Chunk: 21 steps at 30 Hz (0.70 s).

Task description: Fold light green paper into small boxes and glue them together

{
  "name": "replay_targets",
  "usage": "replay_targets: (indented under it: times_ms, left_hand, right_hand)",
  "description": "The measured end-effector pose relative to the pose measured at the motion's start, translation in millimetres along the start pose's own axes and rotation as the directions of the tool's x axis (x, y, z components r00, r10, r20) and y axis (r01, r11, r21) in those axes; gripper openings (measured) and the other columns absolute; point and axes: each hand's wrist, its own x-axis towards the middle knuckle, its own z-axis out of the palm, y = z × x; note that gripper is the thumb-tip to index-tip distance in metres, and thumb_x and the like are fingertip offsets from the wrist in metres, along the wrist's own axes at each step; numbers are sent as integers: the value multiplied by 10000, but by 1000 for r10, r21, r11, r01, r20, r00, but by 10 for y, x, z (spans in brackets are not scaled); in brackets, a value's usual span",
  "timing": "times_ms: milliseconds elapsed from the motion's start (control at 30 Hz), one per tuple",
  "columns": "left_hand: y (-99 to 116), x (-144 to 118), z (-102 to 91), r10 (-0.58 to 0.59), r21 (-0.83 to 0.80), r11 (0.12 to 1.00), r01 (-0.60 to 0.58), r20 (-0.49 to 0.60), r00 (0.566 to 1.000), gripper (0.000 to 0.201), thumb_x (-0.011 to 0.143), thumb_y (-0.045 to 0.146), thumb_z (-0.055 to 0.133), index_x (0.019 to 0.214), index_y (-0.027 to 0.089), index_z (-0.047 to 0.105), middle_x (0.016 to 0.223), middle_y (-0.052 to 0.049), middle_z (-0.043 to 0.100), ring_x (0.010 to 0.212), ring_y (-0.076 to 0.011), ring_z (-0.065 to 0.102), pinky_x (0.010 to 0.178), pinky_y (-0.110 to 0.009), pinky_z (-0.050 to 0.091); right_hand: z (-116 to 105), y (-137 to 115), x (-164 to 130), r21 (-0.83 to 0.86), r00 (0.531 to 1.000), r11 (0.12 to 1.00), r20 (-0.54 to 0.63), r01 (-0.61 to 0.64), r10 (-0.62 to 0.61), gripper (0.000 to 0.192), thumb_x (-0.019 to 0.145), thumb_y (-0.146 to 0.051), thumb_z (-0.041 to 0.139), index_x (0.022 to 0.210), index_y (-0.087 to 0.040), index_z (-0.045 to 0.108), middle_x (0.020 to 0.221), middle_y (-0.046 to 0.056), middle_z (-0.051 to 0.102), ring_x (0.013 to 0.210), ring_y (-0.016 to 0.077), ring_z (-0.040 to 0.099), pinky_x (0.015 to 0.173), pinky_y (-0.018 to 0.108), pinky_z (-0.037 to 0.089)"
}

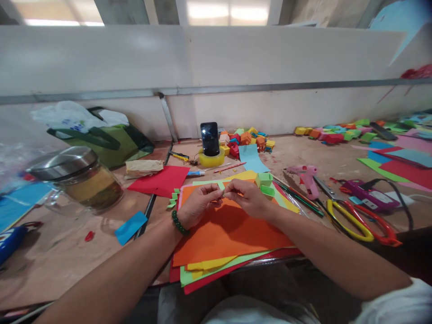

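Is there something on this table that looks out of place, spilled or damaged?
Nothing looks spilled or broken. The odd points are small: the paper stack hangs over the table's near edge, and a phone stands upright inside a yellow tape roll. Both hands pinch a small green paper piece.

Brown table (303,155) runs up to a pale grey partition wall (236,58) with a horizontal metal rail (270,87). Bright windows (229,11) above; light is soft and diffuse.
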Motion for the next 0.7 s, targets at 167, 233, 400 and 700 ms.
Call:
replay_targets:
  times_ms: [167,233,400,700]
  left_hand:
    - [-9,8,-3,27,7,1000,-27,-34,999,378,536,379,859,634,136,585,583,44,536,539,-64,498,534,-193,396]
    - [1,5,3,22,15,1000,-21,-33,999,390,528,384,861,621,135,576,577,42,535,535,-64,494,535,-194,397]
    - [7,-11,16,23,39,999,-22,-32,999,397,517,397,858,615,133,578,583,37,541,534,-63,492,533,-195,404]
    - [-24,-30,26,34,85,996,-30,-42,999,375,583,453,798,656,166,567,562,50,493,481,-67,445,443,-186,330]
  right_hand:
    - [48,1,-1,148,990,982,-55,-122,131,129,828,-282,587,751,-179,591,689,14,648,598,120,556,561,245,452]
    - [62,-4,1,156,989,980,-67,-122,134,130,817,-284,597,740,-179,593,670,9,639,588,117,545,552,244,445]
    - [86,-27,8,277,980,951,-101,-136,170,144,787,-278,617,765,-199,499,662,-28,542,584,101,512,527,227,429]
    - [137,22,-40,83,981,997,-191,-5,21,161,843,-292,582,792,-221,448,697,-19,528,616,121,535,570,256,463]
